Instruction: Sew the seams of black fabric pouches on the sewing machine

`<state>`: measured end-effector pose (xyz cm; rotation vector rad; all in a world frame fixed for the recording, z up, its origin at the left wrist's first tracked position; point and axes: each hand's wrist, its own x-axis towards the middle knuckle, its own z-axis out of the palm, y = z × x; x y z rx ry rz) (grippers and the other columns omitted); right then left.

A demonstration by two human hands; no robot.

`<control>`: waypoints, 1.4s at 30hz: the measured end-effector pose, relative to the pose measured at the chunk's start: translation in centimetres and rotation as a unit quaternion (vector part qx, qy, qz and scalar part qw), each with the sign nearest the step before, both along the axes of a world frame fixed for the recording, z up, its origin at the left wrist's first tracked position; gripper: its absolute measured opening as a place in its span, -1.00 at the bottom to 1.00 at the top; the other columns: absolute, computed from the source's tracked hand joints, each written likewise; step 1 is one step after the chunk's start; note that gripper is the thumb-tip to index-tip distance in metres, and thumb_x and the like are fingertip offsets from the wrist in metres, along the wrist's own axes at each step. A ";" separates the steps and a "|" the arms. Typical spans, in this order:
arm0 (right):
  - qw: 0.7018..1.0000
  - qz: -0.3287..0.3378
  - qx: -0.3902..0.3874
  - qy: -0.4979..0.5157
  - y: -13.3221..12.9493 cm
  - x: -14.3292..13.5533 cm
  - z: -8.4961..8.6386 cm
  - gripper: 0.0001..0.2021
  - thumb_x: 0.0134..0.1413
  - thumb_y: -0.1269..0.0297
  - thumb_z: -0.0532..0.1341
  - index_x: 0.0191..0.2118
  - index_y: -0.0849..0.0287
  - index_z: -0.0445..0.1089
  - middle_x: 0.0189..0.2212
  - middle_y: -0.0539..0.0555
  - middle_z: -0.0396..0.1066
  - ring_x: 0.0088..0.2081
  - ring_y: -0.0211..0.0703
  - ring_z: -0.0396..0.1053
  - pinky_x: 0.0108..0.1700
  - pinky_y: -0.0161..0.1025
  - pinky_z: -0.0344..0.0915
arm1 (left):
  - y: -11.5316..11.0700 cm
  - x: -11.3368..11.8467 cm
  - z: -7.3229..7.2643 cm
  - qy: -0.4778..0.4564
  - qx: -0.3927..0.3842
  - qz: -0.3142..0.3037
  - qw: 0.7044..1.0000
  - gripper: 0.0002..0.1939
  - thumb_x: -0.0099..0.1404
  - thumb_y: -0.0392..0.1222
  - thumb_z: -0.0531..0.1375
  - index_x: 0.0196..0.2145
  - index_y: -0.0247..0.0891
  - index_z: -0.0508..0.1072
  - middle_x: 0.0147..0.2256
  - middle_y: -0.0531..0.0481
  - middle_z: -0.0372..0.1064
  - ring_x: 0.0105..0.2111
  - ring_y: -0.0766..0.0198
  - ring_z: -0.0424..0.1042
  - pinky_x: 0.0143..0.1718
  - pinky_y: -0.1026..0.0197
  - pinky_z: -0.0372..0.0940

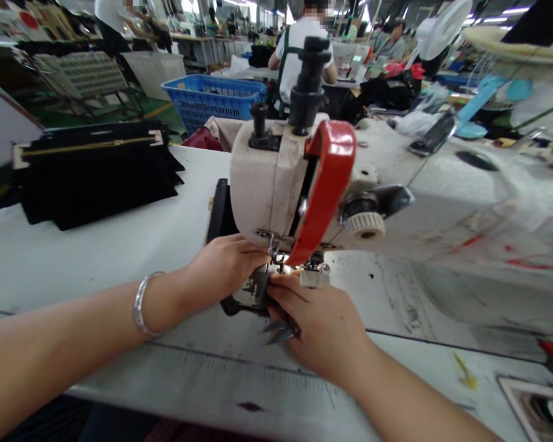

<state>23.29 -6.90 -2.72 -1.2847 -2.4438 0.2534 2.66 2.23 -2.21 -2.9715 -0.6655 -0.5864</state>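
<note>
A white sewing machine with a red thread take-up guard stands before me. A black fabric piece with a small gold-coloured bit on its edge lies under the machine head, partly hidden by it. My left hand, a silver bangle on its wrist, presses the piece with fingers together, left of the needle. My right hand is curled just right of the presser foot, fingertips near the needle. Metal blades of thread snips stick out from under its palm. The fingers hide the exact stitching spot.
Black pieces with gold-coloured zippers lie stacked on the table's left. Behind the table stand a blue basket and a trolley. A person in a white shirt sits beyond. A ruler strip runs along the front edge.
</note>
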 end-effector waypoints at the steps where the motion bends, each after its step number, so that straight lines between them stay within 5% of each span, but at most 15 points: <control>1: 1.000 0.001 -0.006 -0.002 0.0 0.1 0.1 -0.73 0.14 0.37 0.17 -0.05 0.14 0.47 -0.04 0.09 0.50 -0.09 0.00 0.43 -0.25 -0.13 0.41 | 0.0 -0.1 0.4 0.003 -0.002 0.003 1.000 -0.67 0.43 -0.44 -0.05 -0.19 -0.32 0.51 -0.21 -0.08 0.54 -0.13 0.17 0.50 -0.02 0.13 0.38; 9: 1.000 0.025 0.013 0.007 -0.3 0.5 0.1 -0.68 0.08 0.48 0.18 -0.02 0.17 0.43 -0.03 0.09 0.48 -0.11 -0.02 0.42 -0.21 -0.13 0.42 | -1.7 -1.7 2.9 0.098 -0.097 0.036 0.990 -0.67 0.48 -0.23 0.00 0.01 -0.25 0.51 -0.22 -0.08 0.50 -0.28 0.22 0.49 -0.18 0.19 0.42; 16: 0.996 0.059 0.062 0.017 -0.4 0.9 0.0 -0.62 0.02 0.58 0.14 -0.04 0.19 0.45 -0.04 0.13 0.48 -0.12 -0.11 0.43 -0.17 -0.20 0.43 | -3.5 -2.2 0.7 0.076 -0.012 -0.045 0.996 -0.61 0.43 -0.42 -0.07 0.12 -0.40 0.37 0.12 -0.17 0.38 0.21 0.19 0.23 0.29 0.05 0.14; 30: 0.997 0.040 0.062 0.036 -0.4 0.8 0.0 -0.52 -0.14 0.61 0.07 -0.07 0.23 0.49 -0.07 0.11 0.52 -0.14 -0.07 0.45 -0.22 -0.20 0.44 | -2.4 -1.8 0.9 0.090 -0.027 -0.066 0.993 -0.63 0.45 -0.38 -0.07 0.11 -0.43 0.35 0.10 -0.23 0.38 0.17 0.09 0.28 0.26 -0.04 0.18; 36: 0.997 0.053 0.011 0.045 0.1 2.2 -0.1 -0.51 -0.14 0.62 0.10 -0.06 0.14 0.47 -0.06 0.03 0.52 -0.07 -0.08 0.42 -0.11 -0.18 0.43 | -6.8 -1.4 2.2 0.031 -0.137 0.009 0.990 -0.64 0.42 -0.10 0.13 0.07 -0.34 0.42 0.00 -0.19 0.41 0.02 0.04 0.38 0.09 -0.02 0.37; 42: 0.995 0.076 0.008 0.061 0.1 2.3 0.1 -0.57 -0.13 0.62 0.08 -0.15 0.16 0.49 -0.06 0.02 0.52 -0.09 -0.07 0.40 -0.11 -0.17 0.41 | -9.1 -1.0 0.6 0.019 -0.068 0.034 0.997 -0.68 0.45 -0.23 0.05 0.07 -0.38 0.43 0.03 -0.20 0.43 0.07 0.06 0.37 0.10 0.01 0.38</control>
